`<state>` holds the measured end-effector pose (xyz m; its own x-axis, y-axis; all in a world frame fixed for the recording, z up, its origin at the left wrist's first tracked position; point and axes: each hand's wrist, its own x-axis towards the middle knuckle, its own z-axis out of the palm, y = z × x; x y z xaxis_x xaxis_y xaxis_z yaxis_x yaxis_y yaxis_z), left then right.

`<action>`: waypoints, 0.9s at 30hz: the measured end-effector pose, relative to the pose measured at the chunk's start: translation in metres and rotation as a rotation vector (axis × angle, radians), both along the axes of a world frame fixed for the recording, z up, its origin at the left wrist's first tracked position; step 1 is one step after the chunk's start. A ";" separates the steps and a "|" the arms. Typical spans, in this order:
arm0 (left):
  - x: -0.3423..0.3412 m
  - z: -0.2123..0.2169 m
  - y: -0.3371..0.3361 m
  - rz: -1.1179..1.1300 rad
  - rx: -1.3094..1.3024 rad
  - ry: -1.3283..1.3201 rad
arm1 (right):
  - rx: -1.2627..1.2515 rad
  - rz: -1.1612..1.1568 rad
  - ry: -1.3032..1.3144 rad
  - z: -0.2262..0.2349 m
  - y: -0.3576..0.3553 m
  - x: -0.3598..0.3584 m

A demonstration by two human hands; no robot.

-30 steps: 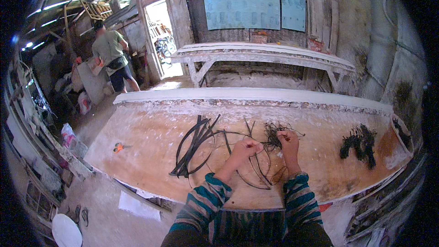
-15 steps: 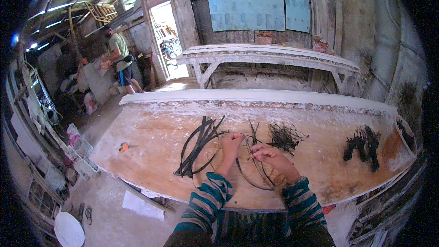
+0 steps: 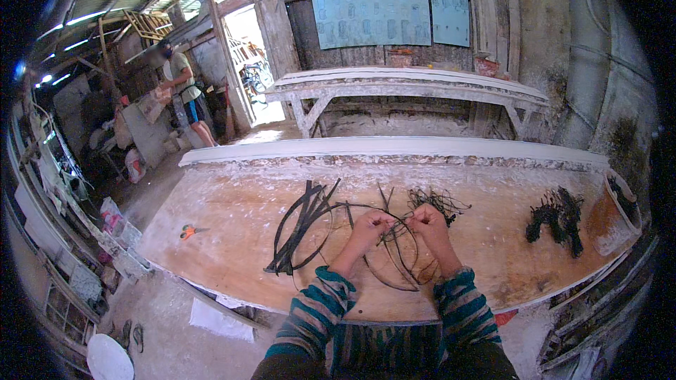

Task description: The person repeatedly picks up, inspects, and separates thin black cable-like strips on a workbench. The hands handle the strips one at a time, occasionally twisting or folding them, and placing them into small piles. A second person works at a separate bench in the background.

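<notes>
Over the middle of the wooden table (image 3: 232,239), my left hand (image 3: 370,231) pinches a thin black strip (image 3: 366,205) that arcs in from the left. My right hand (image 3: 431,231) is close beside it, its fingertips closed on the same strip. Below them, more long black strips (image 3: 398,260) curve across the wood. A bundle of wider black strips (image 3: 307,219) lies left of my left hand. Just beyond my right hand is a tangled heap of thin black pieces (image 3: 443,202), partly hidden by that hand.
Orange-handled scissors (image 3: 188,231) lie at the table's left. Dark knotted clumps (image 3: 560,222) and a brownish tub (image 3: 611,224) are at the right. A long white strip of moulding (image 3: 394,146) borders the far edge. Beyond stand a whitened bench (image 3: 415,86) and, far left, a person (image 3: 182,84).
My right hand has moved up and its fingers have closed near my left hand. My left hand has shifted slightly right and down. The person at far left has turned and stands more upright.
</notes>
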<state>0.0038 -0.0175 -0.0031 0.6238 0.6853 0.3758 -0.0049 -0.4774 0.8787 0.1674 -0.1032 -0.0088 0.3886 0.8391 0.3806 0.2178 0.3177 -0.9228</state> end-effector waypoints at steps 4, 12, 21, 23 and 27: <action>0.008 0.001 -0.015 -0.329 -0.094 -0.011 | -0.020 -0.304 -0.091 0.001 -0.003 0.008; 0.025 0.000 -0.050 -0.460 -0.205 -0.058 | 0.033 -0.456 -0.303 -0.012 0.001 0.030; 0.013 -0.016 -0.006 -0.503 -0.416 -0.169 | -0.004 -0.559 -0.403 -0.002 -0.001 0.022; 0.006 -0.002 -0.002 -0.241 -0.302 -0.178 | 0.063 -0.510 -0.370 0.002 -0.005 0.021; -0.006 0.005 0.017 0.105 -0.224 -0.164 | 0.006 -0.230 -0.169 0.006 -0.007 0.012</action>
<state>-0.0021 -0.0008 0.0016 0.4886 0.8199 0.2983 -0.1166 -0.2775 0.9536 0.1797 -0.1097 -0.0028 0.4989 0.7339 0.4610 0.4357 0.2475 -0.8654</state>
